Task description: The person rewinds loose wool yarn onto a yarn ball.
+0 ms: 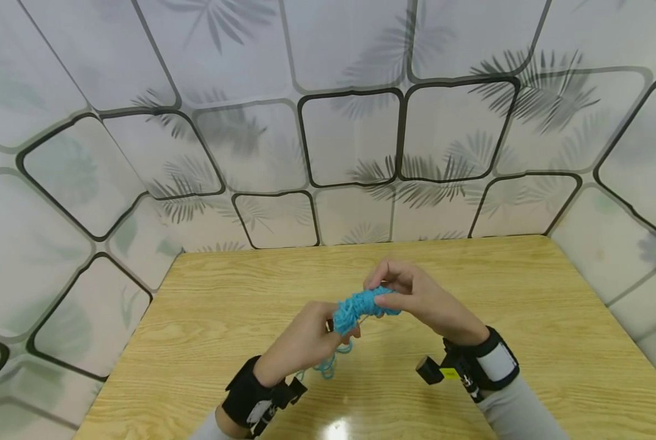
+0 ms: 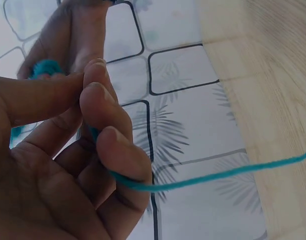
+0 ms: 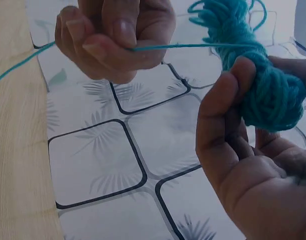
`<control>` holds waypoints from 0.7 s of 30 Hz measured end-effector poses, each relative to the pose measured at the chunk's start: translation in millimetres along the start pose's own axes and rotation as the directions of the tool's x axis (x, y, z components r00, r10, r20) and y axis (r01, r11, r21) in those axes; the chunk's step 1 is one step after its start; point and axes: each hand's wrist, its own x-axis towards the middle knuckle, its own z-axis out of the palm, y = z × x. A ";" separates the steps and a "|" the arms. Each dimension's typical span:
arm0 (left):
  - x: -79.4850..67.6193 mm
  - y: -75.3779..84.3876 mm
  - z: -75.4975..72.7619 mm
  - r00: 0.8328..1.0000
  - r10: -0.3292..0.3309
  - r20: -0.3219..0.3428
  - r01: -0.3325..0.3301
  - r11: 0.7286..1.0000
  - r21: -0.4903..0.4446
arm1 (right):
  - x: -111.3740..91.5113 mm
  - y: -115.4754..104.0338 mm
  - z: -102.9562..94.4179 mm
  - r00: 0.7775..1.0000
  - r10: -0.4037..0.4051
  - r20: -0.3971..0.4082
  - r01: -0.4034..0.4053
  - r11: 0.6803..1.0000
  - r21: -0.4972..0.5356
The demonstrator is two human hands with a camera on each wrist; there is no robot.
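Note:
A bundle of blue yarn (image 1: 361, 307), wound round its middle, is held above the table. My right hand (image 1: 423, 302) grips it between thumb and fingers; in the right wrist view the wound yarn (image 3: 275, 95) shows loose loops at its upper end. From the bundle a taut yarn strand (image 3: 178, 46) runs across to my left hand (image 1: 305, 336), which pinches it between thumb and forefinger. The strand's tail (image 2: 218, 176) passes under the curled fingers of the left hand and trails off to the side. Loose yarn coils (image 1: 328, 366) hang below the left hand, over the tabletop.
The wooden table (image 1: 239, 281) spreads under both hands. Behind it and on both sides stand pale panels (image 1: 355, 140) with dark outlined shapes and leaf prints. Each wrist wears a black strap with a small camera, such as the right camera (image 1: 429, 370).

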 end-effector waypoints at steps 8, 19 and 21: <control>7.7 -4.2 -10.7 0.998 0.065 -0.021 -0.064 0.996 0.062 | -1.2 0.3 4.4 0.975 -0.014 0.220 0.010 1.000 0.021; 5.7 4.9 -23.6 0.998 0.058 -0.037 -0.055 0.995 0.080 | -1.4 6.0 2.9 0.936 0.086 0.342 -0.042 0.990 -0.134; 4.2 7.6 -25.3 0.997 0.060 -0.044 -0.056 0.995 0.087 | -1.1 7.6 3.1 0.937 0.105 0.333 -0.048 0.983 -0.175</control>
